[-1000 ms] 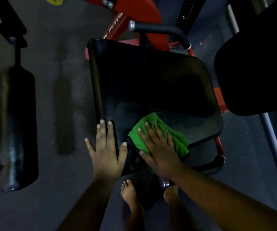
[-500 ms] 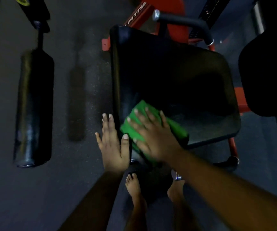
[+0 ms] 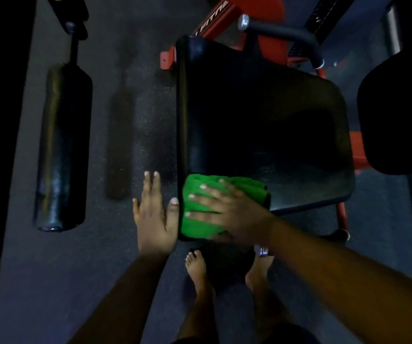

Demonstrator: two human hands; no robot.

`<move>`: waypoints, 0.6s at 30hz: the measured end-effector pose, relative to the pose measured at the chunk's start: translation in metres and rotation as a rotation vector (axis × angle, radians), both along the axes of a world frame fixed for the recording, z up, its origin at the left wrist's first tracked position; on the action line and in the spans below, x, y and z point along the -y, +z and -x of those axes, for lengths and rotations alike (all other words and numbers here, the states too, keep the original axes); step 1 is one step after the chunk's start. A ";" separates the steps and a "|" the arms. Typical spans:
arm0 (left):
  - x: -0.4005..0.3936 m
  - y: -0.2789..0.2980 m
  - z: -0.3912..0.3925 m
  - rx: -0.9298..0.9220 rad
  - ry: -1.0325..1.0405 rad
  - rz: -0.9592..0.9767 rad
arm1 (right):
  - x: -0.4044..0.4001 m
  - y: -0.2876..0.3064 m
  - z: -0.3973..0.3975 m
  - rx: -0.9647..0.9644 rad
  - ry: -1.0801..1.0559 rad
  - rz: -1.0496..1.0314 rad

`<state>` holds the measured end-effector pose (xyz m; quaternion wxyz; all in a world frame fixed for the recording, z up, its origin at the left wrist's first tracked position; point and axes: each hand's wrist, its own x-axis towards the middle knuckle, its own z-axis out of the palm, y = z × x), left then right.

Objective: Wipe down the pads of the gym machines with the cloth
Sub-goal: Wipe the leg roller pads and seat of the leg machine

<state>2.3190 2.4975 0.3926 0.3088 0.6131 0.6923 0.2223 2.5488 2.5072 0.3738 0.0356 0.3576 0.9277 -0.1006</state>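
A black seat pad [image 3: 262, 115] on a red machine frame fills the middle of the head view. A folded green cloth [image 3: 200, 227] lies over the pad's near left corner. My right hand [image 3: 227, 209] presses flat on the cloth with fingers spread and pointing left. Just left of the pad hangs my left hand [image 3: 154, 217], fingers straight, its thumb close to the pad's left edge; whether it touches the pad is unclear.
A black roller pad [image 3: 62, 150] hangs on a bar at the left. Another black pad [image 3: 398, 108] sits at the right edge. A padded handle [image 3: 284, 37] curves behind the seat. My bare feet [image 3: 197, 271] stand on dark rubber floor below the seat.
My right hand has slid the green cloth leftward to the pad's near left corner. The left hand stays beside the pad's edge. The view has shifted.
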 end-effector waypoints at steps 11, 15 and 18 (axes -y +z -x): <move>-0.018 -0.002 -0.045 0.010 -0.028 -0.056 | 0.007 0.000 0.020 -0.141 -0.340 0.017; -0.025 0.000 -0.059 -0.279 -0.252 -0.062 | 0.006 -0.025 -0.072 -0.068 -0.421 0.054; -0.034 -0.005 -0.076 -0.385 -0.313 -0.024 | 0.020 -0.035 -0.140 -0.079 -0.789 0.158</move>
